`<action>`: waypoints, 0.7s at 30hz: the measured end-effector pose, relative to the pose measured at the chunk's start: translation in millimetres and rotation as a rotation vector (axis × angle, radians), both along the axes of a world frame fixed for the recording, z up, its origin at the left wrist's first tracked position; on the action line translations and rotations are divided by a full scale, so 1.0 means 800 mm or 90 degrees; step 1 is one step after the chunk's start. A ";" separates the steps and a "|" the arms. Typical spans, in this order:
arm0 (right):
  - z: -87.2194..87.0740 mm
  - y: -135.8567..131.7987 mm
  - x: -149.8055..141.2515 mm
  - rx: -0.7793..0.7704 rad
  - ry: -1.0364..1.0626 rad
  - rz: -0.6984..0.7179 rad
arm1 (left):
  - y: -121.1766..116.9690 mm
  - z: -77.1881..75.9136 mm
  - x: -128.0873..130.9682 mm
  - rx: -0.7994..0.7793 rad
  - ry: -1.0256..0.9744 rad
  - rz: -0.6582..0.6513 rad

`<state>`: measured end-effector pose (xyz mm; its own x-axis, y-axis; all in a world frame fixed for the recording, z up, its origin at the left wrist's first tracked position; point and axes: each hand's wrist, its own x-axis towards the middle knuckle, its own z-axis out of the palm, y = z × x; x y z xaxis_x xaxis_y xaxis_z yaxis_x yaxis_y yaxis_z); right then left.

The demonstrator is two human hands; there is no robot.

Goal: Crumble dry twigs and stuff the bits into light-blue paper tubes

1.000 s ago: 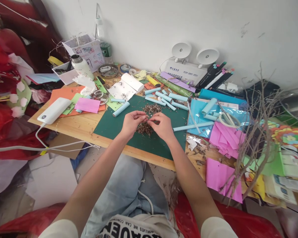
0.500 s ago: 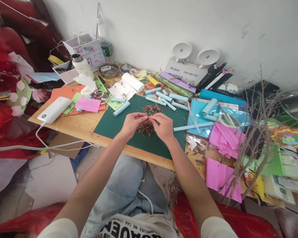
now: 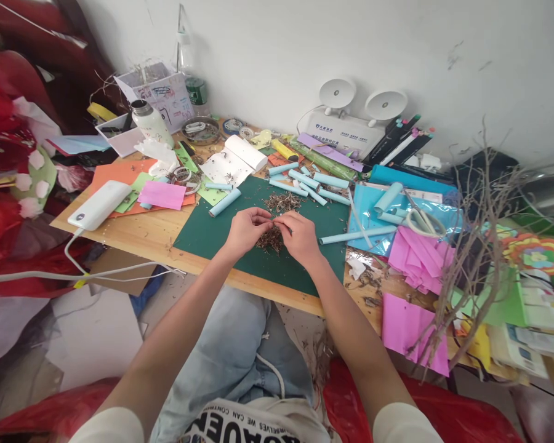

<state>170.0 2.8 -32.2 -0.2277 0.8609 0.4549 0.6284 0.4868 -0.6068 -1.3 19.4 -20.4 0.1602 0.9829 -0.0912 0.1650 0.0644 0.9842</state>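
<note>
My left hand and my right hand meet fingertip to fingertip above a green cutting mat. Both are pinched closed, and whatever lies between the fingers is too small to make out. Just under them is a pile of brown dried plant bits, partly covered by the hands. A second heap of the same bits lies right behind the fingers. Several light-blue paper tubes rest at the mat's back edge. One short blue tube lies to the left, and a long thin one to the right.
Scissors lie on a blue plastic packet at right, near pink paper and upright dry branches. A white power bank with a cable sits at left. An open bottle and an emergency light stand at the back.
Both hands stay over the pile, and the fingertips have shifted slightly against each other. The right hand has moved a little left. The whole view has drifted slightly.
</note>
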 end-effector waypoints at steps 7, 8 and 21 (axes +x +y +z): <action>0.010 -0.009 -0.012 0.005 -0.128 -0.084 | -0.010 0.016 0.008 0.123 0.211 0.017; 0.011 -0.008 -0.011 -0.002 -0.112 -0.094 | -0.011 0.017 0.009 0.147 0.226 0.021; 0.011 -0.004 -0.006 -0.009 0.022 -0.056 | 0.007 0.015 0.003 -0.213 -0.328 0.053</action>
